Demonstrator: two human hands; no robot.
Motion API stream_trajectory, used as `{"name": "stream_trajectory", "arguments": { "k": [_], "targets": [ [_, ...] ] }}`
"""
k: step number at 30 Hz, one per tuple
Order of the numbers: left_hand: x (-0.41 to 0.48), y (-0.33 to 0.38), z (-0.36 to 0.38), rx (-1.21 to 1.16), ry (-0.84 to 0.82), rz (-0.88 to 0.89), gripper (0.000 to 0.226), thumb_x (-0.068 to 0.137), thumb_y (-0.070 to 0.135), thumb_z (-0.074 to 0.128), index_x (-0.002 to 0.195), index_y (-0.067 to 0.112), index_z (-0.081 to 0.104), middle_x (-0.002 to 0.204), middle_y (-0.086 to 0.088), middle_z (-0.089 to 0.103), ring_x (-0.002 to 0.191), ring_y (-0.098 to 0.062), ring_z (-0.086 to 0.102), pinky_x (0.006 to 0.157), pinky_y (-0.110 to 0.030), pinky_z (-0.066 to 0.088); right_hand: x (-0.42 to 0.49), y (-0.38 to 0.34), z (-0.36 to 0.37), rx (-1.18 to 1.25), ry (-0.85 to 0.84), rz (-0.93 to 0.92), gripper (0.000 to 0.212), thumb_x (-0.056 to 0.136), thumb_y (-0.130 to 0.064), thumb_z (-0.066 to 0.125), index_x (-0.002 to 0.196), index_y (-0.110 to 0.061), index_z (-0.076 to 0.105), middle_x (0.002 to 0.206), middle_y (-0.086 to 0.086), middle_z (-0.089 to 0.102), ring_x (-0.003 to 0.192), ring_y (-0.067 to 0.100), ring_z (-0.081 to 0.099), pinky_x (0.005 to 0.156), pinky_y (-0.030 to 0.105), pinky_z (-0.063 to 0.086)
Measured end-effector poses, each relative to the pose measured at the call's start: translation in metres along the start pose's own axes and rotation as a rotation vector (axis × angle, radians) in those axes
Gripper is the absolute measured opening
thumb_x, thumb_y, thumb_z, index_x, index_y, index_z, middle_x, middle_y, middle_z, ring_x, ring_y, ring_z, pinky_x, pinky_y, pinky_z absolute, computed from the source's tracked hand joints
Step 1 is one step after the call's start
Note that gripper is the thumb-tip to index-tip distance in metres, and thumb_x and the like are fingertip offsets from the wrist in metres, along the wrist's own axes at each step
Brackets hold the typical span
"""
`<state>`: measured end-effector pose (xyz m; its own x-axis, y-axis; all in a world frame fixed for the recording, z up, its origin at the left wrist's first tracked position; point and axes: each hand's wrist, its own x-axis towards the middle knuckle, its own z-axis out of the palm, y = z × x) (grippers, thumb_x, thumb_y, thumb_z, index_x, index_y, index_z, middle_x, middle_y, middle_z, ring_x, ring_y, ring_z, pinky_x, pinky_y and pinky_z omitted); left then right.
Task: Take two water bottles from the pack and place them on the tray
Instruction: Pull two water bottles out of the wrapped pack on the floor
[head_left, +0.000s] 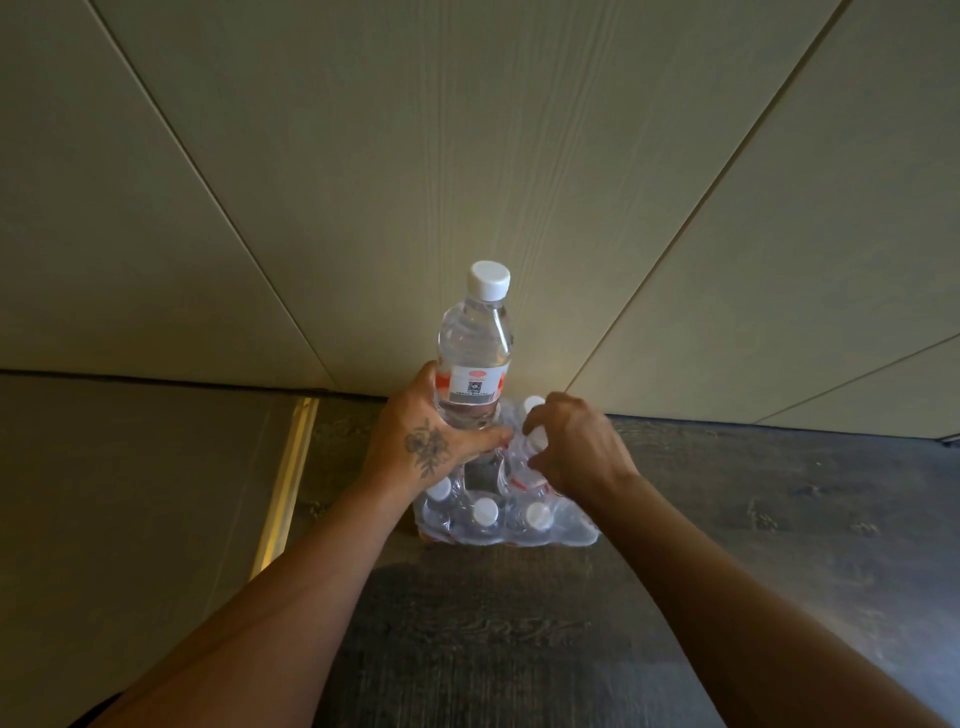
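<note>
A clear water bottle (475, 338) with a white cap and a red-and-white label stands upright above the pack, gripped low on its body by my left hand (434, 436). The pack (566, 530) is a torn plastic-wrapped bundle of several white-capped bottles on the dark floor by the wall. My right hand (571, 447) reaches into the pack, fingers closed around the neck of a second bottle (532, 447) that is still among the others. No tray is in view.
A pale panelled wall (493, 156) rises right behind the pack. The dark wood-grain floor (519, 623) spreads toward me. A brass strip (288, 483) divides it from a grey floor section (130, 493) on the left.
</note>
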<state>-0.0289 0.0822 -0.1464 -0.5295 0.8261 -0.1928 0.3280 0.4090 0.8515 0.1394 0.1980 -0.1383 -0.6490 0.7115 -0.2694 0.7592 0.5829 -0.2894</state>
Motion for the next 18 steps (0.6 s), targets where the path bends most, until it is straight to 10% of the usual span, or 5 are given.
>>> {"name": "stream_trajectory", "arguments": {
  "k": [5,11,18],
  "targets": [
    [-0.003,0.004,0.001,0.121,-0.02,0.051,0.057,0.06,0.084,0.076,0.101,0.047,0.058,0.09,0.027,0.066,0.084,0.016,0.065,0.079,-0.01,0.049,-0.005,-0.013,-0.097,0.071,0.095,0.024,0.034,0.075,-0.019,0.096,0.107,-0.02,0.084,0.109,0.001,0.077,0.088,0.012,0.057,0.064,0.013,0.038],
    [-0.001,0.006,-0.003,0.057,-0.094,0.066,0.083,0.059,0.072,0.09,0.127,0.033,0.063,0.12,0.014,0.077,0.111,-0.009,0.076,0.099,-0.043,0.065,-0.026,-0.029,-0.172,0.169,0.255,0.03,0.034,0.072,-0.029,0.097,0.103,-0.031,0.085,0.096,-0.01,0.071,0.097,0.018,0.069,0.074,0.03,0.056],
    [0.003,0.012,-0.003,-0.001,-0.078,0.04,0.087,0.059,0.069,0.094,0.131,0.034,0.061,0.124,0.012,0.077,0.115,-0.013,0.076,0.103,-0.048,0.064,-0.02,-0.033,-0.158,0.13,0.294,0.013,0.036,0.079,-0.028,0.094,0.112,-0.026,0.083,0.112,-0.003,0.075,0.102,0.018,0.066,0.078,0.035,0.055]
  ]
}}
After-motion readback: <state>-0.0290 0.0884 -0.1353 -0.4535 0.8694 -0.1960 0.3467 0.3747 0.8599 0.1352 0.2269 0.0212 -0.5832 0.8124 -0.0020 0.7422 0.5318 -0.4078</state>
